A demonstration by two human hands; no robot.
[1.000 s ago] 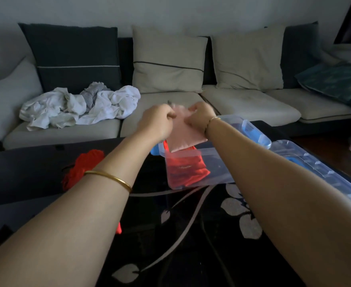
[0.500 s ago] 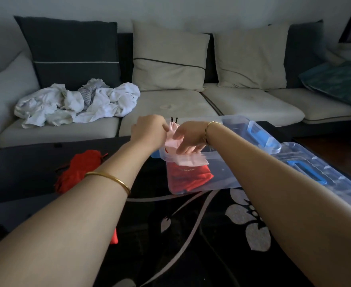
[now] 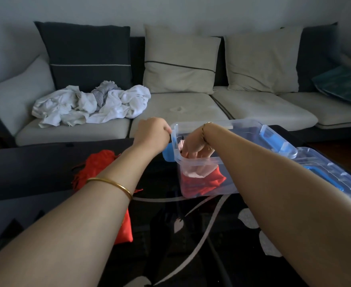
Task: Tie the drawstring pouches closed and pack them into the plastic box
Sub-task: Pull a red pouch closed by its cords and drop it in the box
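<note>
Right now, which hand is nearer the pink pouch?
Right. The right hand is down inside the box, touching the pink pouch; the left hand grips the box's rim from outside, clear of the pouch.

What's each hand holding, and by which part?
The left hand grips the plastic box by its left rim corner. The right hand rests on the pink pouch inside; a grip cannot be told.

Sofa (image 3: 253, 108): pale seats, facing me across the table.
White cloth (image 3: 91, 104): crumpled on its left seat.
Pillows: one dark (image 3: 85, 54), two beige (image 3: 180, 63).
Table (image 3: 191, 245): black, pale flower pattern.
</note>
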